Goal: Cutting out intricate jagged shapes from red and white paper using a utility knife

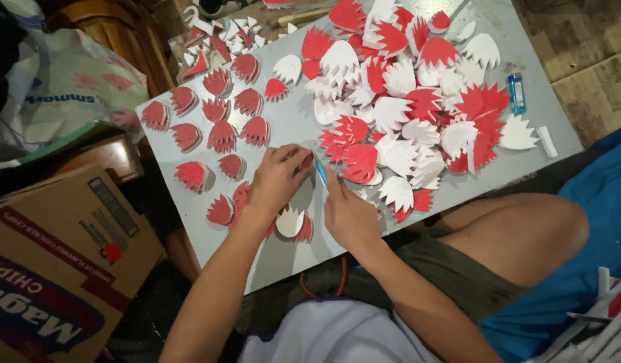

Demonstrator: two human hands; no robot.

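My left hand (278, 176) presses a red petal-shaped foam piece (305, 161) down on the grey board (290, 121). My right hand (347, 214) grips a thin blue tool (321, 172) with its tip at that piece. A white petal (289, 221) and more red ones lie just below my left wrist. A big heap of red and white petals (404, 101) fills the board's right half. Finished curved red petals (221, 137) sit in loose rows on the left half.
A blue lighter (516, 93) and a small white stick (546, 142) rest near the board's right edge. A cardboard box (48, 269) stands at the left, a printed bag (61, 94) behind it. My bare knee (525, 232) and a blue cloth (593, 228) are on the right.
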